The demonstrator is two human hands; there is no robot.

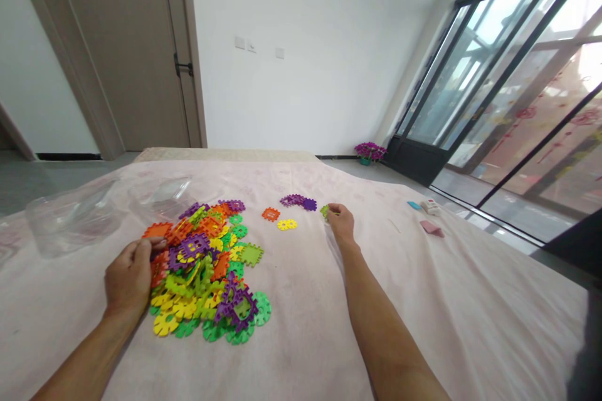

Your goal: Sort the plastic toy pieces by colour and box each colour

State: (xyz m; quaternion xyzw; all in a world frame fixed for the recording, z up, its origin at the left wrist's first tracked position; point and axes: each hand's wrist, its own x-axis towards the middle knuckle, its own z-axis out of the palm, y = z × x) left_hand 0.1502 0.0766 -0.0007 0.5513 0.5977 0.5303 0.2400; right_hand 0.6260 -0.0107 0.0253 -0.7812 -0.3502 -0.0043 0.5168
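- Both hands are out over the bench and well apart, one at each side of the toys.
- From my remote view, the left hand (128,279) sits at the left edge of a heap of flat plastic interlocking pieces (207,263) in orange, purple, green and yellow. Its fingers are curled in, and the thumb lies at a flat orange plastic piece (157,230) on the heap's rim. I cannot tell whether it grips that piece or only touches it.
- I see the right hand (339,219) stretched farther out, beyond the heap and to its right. Its fingertips are pinched together on a small yellow-green plastic piece (324,210), held low at the cloth.
- Three loose lots lie between the heap and the right hand. A small square orange piece (271,214) has a round yellow piece (286,224) just beside it. A short chain of purple pieces (298,201) lies a little farther off, near the yellow-green one.
- A pale pink cloth (423,326) covers the bench, and everything rests on it.
- At the far left stands a clear plastic tub (70,219). A second clear plastic shell (162,197) lies just behind the heap.
- Well off to the right I make out a small blue object (414,205), a small white object (430,205) and a flat pink object (431,228). They are too small for me to identify.
- Beyond the bench, a pot of purple flowers (370,151) stands on the floor beside dark-framed glass doors (508,94).
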